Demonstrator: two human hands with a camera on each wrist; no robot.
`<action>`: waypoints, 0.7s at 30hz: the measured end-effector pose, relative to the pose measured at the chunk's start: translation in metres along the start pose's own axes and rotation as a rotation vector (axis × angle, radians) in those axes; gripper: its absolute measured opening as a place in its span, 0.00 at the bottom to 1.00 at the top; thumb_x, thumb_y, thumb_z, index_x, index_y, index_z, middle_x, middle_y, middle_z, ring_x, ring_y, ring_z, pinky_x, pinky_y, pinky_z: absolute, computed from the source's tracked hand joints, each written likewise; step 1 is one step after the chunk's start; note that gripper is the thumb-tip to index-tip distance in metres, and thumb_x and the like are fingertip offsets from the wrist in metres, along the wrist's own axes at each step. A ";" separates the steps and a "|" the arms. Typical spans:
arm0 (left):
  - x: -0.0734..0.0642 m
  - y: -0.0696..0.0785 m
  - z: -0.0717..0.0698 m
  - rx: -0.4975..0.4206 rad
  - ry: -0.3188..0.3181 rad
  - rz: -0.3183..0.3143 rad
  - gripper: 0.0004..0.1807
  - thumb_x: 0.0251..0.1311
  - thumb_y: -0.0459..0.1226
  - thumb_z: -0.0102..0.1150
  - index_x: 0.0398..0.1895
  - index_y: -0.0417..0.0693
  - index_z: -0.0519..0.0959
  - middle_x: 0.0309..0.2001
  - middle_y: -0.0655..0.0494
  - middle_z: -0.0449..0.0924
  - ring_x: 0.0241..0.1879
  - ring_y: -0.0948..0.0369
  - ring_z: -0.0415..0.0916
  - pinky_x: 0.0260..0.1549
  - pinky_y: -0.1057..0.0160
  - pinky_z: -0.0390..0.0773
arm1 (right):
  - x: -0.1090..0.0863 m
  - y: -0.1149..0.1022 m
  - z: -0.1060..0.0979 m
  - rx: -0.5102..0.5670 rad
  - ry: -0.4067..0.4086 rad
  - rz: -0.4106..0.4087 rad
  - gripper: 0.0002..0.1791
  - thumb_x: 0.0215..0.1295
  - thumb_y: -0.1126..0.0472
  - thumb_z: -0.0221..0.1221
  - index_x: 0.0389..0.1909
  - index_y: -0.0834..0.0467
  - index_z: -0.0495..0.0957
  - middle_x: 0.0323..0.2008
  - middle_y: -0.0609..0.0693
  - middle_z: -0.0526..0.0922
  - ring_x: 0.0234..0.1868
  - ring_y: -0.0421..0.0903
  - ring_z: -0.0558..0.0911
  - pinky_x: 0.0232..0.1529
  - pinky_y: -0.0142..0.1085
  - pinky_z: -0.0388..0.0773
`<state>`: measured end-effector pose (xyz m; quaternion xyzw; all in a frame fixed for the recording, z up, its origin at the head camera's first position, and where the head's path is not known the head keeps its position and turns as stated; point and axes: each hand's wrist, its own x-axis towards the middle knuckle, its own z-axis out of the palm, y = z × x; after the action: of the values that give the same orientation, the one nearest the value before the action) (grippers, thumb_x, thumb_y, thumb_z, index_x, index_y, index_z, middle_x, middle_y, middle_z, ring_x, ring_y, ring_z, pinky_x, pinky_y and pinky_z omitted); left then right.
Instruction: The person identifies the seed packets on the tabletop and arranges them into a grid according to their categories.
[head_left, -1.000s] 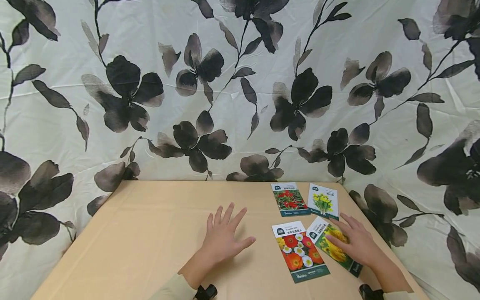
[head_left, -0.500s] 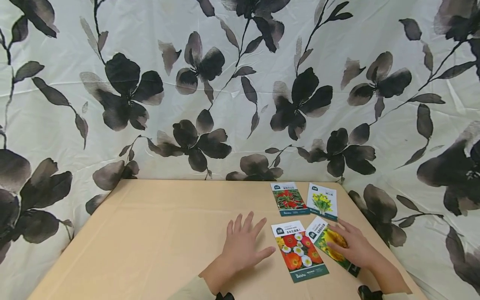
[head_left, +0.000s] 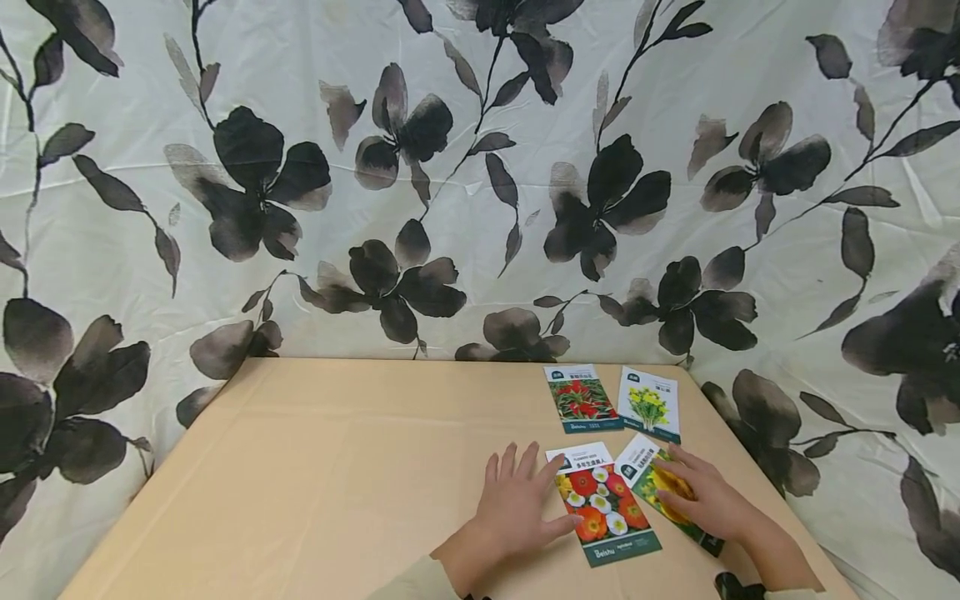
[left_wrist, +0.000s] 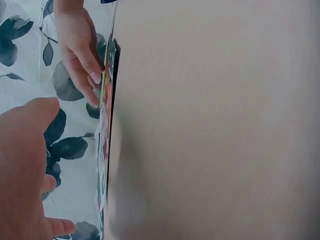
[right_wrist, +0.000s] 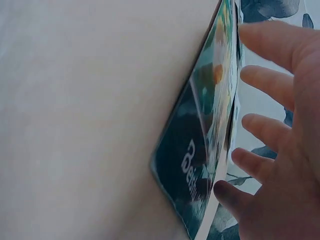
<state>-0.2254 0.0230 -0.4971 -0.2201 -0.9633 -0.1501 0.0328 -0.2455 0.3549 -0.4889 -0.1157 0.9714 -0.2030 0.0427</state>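
Observation:
My left hand (head_left: 521, 504) has its fingers spread over the left edge of a seed packet with red and white flowers (head_left: 600, 508). In the left wrist view the thumb of this hand (left_wrist: 22, 155) stands off the table. My right hand (head_left: 708, 500) covers part of a packet with yellow flowers (head_left: 641, 467), fingers spread. In the right wrist view that hand (right_wrist: 285, 105) shows a gap between its fingertips and a packet with a dark green end (right_wrist: 182, 165). Whether either hand touches a packet in the head view I cannot tell.
Two more seed packets lie at the back right of the beige table (head_left: 315, 483): one with red flowers (head_left: 582, 402) and one with a yellow bunch (head_left: 648, 404). A white cloth with dark flowers (head_left: 480, 192) hangs behind the table.
My left hand has moved right and slightly toward me, from the bare table to the packet with red and white flowers. The right hand and the packets stay about where they were.

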 end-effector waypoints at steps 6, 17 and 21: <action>0.004 0.010 -0.003 -0.010 -0.020 0.017 0.46 0.45 0.79 0.34 0.70 0.78 0.53 0.72 0.54 0.53 0.70 0.44 0.49 0.61 0.34 0.52 | 0.001 -0.003 -0.001 -0.027 0.003 -0.014 0.34 0.58 0.40 0.60 0.63 0.50 0.71 0.70 0.62 0.56 0.66 0.67 0.55 0.55 0.68 0.59; 0.017 0.032 -0.007 -0.047 -0.096 0.011 0.43 0.45 0.76 0.42 0.68 0.80 0.57 0.70 0.57 0.56 0.67 0.48 0.52 0.61 0.40 0.57 | 0.003 -0.011 -0.003 -0.005 -0.033 -0.002 0.33 0.57 0.42 0.62 0.62 0.49 0.71 0.70 0.61 0.55 0.67 0.66 0.55 0.55 0.68 0.60; 0.020 0.038 -0.005 -0.081 -0.127 -0.003 0.42 0.45 0.76 0.44 0.67 0.80 0.59 0.69 0.58 0.57 0.67 0.48 0.53 0.60 0.41 0.58 | 0.004 -0.013 -0.003 -0.004 -0.044 0.004 0.33 0.57 0.42 0.62 0.62 0.49 0.71 0.70 0.62 0.55 0.67 0.67 0.55 0.55 0.68 0.60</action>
<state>-0.2269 0.0623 -0.4793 -0.2289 -0.9569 -0.1747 -0.0373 -0.2467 0.3434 -0.4811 -0.1185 0.9708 -0.1983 0.0641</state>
